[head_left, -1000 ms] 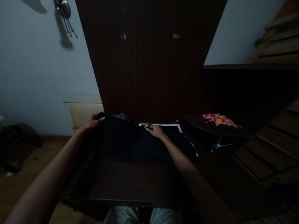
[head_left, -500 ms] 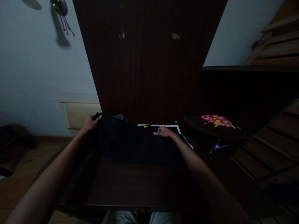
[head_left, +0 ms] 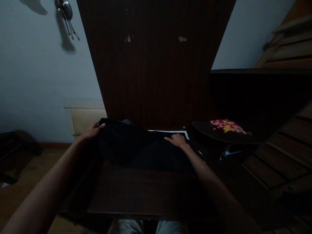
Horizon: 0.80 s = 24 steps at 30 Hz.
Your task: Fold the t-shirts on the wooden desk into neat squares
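Observation:
A dark cloth garment lies across the far part of the brown desk; its exact kind is too dark to make out. At its left end my left hand is closed on the raised upper corner, thumb on top. My right hand rests on the right part of the cloth, thumb stretched to the left and fingers partly curled; whether it pinches any fabric is unclear. Under the cloth's far edge shows a white-edged flat sheet. A small grey patch sticks out behind the cloth at the left.
A dark wooden panel rises behind the desk. To the right, a rounded shelf bears a heap of small pink, red and yellow pieces. Wooden slats stand at far right; a dark stool-like object is at left.
My right hand has slid a little to the right on the cloth. The cloth now covers more of the white-edged sheet and its yellow mark. My left hand keeps its corner.

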### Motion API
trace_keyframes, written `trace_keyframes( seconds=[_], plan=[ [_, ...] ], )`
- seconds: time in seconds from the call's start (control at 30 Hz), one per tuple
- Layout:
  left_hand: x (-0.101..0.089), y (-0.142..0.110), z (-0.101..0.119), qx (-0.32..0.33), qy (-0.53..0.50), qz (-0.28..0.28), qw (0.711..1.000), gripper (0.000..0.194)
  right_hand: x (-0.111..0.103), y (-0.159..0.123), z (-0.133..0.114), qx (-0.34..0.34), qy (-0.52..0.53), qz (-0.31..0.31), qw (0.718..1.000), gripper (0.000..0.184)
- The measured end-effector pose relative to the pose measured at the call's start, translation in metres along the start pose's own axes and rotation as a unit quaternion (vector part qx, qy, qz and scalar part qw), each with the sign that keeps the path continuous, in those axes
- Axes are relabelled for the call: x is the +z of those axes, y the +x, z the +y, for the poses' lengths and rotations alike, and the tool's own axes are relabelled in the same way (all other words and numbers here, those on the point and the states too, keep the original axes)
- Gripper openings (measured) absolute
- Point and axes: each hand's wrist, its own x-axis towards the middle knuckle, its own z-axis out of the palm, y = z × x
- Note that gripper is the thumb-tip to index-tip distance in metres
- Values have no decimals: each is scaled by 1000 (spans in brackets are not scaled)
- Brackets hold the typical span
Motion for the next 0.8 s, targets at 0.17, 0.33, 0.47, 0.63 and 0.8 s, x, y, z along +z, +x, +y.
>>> trace_keyframes(
  seconds=[0.17, 0.33, 0.47, 0.63, 0.8],
  plan=[
    [14, -13, 8, -76, -46, 42, 995, 36, 5, -12, -2, 49, -1, 39, 998, 71],
    [13, -20, 17, -151, -106, -10, 983, 28, 5, -15, -10, 17, -7, 96, 995, 60],
    [8, -25, 16, -115, -74, -21, 990, 39, 7, -18, -29, -64, 26, 126, 990, 43],
    [-4, -27, 9, -51, 40, -64, 996, 75, 21, -24, -70, -219, 101, 108, 964, 49],
    [-17, -35, 13, -35, 59, -93, 993, 98, 34, -26, -93, -216, 80, 23, 973, 63]
  ],
)
